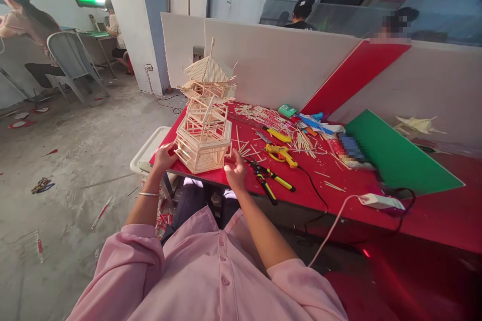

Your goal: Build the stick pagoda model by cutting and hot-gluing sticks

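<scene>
A model pagoda point(205, 143) built of thin wooden sticks stands upright at the near left corner of the red table. Its hexagonal base has a railing, and a pointed stick roof tops it. My left hand point(164, 157) holds the base at its left side, the fingertips partly hidden by the model. On the right side of the base, my right hand point(235, 169) grips it with curled fingers. Just right of that hand lie black and yellow cutting pliers point(269, 178) and a yellow glue gun point(281, 154).
Loose sticks point(259, 116) litter the red table, along with a yellow utility knife point(278, 134) and a green tape roll point(287, 110). A green board point(401, 155) leans at the right, near a white power strip point(382, 202). White partitions point(263, 60) border the back. Other people sit beyond.
</scene>
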A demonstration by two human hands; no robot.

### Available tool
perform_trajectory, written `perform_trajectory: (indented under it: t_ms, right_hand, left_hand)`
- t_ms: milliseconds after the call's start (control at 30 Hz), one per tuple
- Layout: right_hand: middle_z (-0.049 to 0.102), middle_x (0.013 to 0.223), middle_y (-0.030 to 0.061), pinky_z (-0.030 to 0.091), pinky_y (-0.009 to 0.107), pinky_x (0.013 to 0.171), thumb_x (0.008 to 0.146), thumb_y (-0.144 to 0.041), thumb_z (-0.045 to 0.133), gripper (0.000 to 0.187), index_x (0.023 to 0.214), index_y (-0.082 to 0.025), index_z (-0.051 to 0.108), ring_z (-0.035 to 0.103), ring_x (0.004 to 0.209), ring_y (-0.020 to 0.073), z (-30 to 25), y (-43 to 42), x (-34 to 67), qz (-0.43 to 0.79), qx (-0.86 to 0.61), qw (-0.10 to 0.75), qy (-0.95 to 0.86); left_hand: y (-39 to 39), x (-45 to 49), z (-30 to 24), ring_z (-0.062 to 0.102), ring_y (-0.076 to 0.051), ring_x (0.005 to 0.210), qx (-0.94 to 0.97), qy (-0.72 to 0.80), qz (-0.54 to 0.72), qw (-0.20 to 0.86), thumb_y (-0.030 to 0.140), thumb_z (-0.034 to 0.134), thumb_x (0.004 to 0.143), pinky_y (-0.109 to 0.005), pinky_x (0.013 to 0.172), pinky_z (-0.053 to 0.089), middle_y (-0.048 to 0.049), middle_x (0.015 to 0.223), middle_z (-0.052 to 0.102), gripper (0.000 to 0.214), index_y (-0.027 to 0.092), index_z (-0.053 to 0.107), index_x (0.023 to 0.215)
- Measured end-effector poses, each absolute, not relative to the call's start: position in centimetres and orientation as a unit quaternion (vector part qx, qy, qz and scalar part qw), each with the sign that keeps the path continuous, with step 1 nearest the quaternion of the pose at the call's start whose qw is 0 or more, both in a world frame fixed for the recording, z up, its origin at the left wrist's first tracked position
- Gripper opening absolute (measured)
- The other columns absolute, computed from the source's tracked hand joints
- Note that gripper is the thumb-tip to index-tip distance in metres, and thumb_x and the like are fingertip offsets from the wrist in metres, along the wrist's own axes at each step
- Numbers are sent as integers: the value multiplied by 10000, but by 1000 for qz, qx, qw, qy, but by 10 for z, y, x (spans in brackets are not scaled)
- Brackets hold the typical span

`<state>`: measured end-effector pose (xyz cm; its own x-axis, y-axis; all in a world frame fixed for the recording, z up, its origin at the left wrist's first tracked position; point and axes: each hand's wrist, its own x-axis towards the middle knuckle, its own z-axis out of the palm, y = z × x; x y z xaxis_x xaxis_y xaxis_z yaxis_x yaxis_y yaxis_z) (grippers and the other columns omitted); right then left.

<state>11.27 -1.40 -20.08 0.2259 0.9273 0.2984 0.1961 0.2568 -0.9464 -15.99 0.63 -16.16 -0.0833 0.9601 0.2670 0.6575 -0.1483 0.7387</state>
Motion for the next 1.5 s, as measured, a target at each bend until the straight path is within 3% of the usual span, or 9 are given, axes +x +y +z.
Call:
perform_trajectory:
  t_ms: [300,600,967,1300,1500]
  right_hand:
    - [633,1225,101,534,350,880,676,-140,411,732,1404,-217,429,632,1042,197,-194,-19,113,347,-520,570,-533]
    - [620,1255,106,539,331,866,676,-132,386,762,1433,-216,374,634,1058,190,-191,-19,112,352,-522,581,-516]
    - [682,1152,93,546,342,857,685,-154,424,710,1393,-212,416,663,961,185,-194,-18,113,360,-502,592,-518]
    - [712,1101,67,572,368,855,670,-127,462,673,1334,-223,504,690,943,195,-198,-21,108,369,-437,588,-571]
    - [658,1197,106,572,369,843,724,-89,405,686,1399,-211,431,657,1031,197,-197,-22,111,285,-486,591,-578]
  left_hand:
    - [4,-158,-160,634,-245,968,657,641,357,170,290,587,759,-280,838,444,-54,951,737,370,199,711,1096]
    - [12,-155,-166,625,-269,1055,649,668,337,141,334,572,813,-317,880,432,-83,1136,717,367,222,706,1136]
    - [13,-156,-170,621,-266,1070,666,679,286,116,313,525,857,-303,864,434,-83,1133,711,393,221,651,1217]
    - [16,-153,-171,613,-295,1057,647,712,264,69,291,438,886,-367,919,421,-140,1083,697,292,174,685,988]
    - [16,-151,-166,571,-298,1153,639,698,311,85,239,530,811,-391,1043,344,-135,1102,688,206,177,690,925]
